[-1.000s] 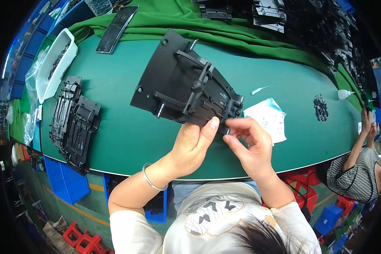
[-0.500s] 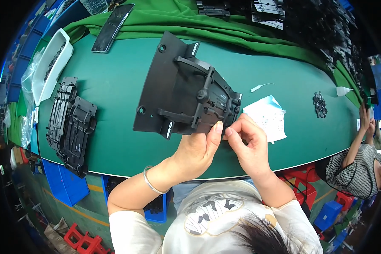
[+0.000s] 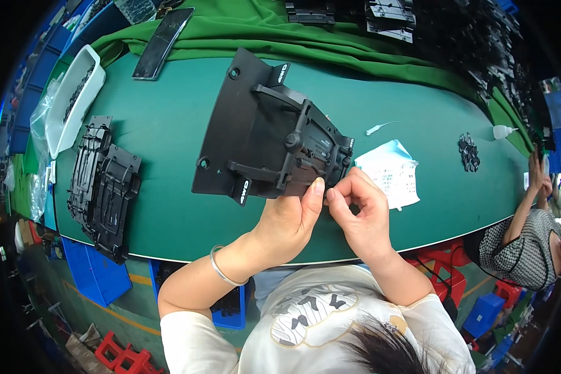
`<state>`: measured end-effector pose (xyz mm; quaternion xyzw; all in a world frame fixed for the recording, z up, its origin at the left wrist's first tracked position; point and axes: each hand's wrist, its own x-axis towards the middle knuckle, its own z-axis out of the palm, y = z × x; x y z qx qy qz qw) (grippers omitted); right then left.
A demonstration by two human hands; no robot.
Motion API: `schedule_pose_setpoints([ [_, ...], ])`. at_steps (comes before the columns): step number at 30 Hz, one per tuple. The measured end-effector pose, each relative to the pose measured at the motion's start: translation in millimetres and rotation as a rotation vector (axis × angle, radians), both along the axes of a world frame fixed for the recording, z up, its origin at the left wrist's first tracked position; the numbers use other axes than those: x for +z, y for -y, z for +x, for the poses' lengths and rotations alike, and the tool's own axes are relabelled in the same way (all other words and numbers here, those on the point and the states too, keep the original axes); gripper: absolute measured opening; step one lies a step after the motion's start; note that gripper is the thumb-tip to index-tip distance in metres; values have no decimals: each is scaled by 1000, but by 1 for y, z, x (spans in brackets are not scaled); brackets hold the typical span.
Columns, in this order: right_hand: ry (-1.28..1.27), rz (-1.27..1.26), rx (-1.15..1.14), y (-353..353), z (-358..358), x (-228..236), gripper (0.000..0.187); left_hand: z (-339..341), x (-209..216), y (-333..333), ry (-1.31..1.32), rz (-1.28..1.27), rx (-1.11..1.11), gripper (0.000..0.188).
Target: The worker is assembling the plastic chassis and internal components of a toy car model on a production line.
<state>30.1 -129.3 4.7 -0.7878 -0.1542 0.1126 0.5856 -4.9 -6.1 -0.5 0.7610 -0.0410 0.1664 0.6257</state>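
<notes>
A black moulded plastic part (image 3: 237, 124), with a broad flat plate at one end and ribbed brackets at the other, is held up tilted over the green table. My left hand (image 3: 288, 227) grips its lower edge, thumb on top and the other fingers hidden beneath. My right hand (image 3: 363, 202) is closed in a pinch at the near right end of the part, right beside my left thumb. Whatever sits between those right fingertips is too small to make out. Two similar black plastic parts (image 3: 109, 181) lie together on the table to the left.
A white tray (image 3: 59, 118) of small black pieces stands at the far left, near a phone (image 3: 162, 43). On the right lie a paper sheet (image 3: 389, 174), a thin white nozzle (image 3: 373, 130), small black pieces (image 3: 469, 153) and a white bottle (image 3: 502, 132). Another person (image 3: 523, 243) sits beyond.
Both hands and the held part appear almost unmoved, shifted very slightly left along with the whole picture. The right hand keeps its pinch at the part's edge.
</notes>
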Motion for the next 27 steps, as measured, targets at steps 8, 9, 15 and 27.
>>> schedule_pose_setpoints([
  [8,-25,23,10,-2,-2,1,11,-1,-2,-1,8,6,4,10],
  [9,-18,17,10,-2,-2,1,12,-1,-2,-1,10,29,8,10],
  [15,31,-21,-2,-1,-1,0,12,-2,-1,-1,-28,8,-11,11],
  [27,-210,198,-65,23,25,19,16,-3,1,-3,51,272,1,8],
])
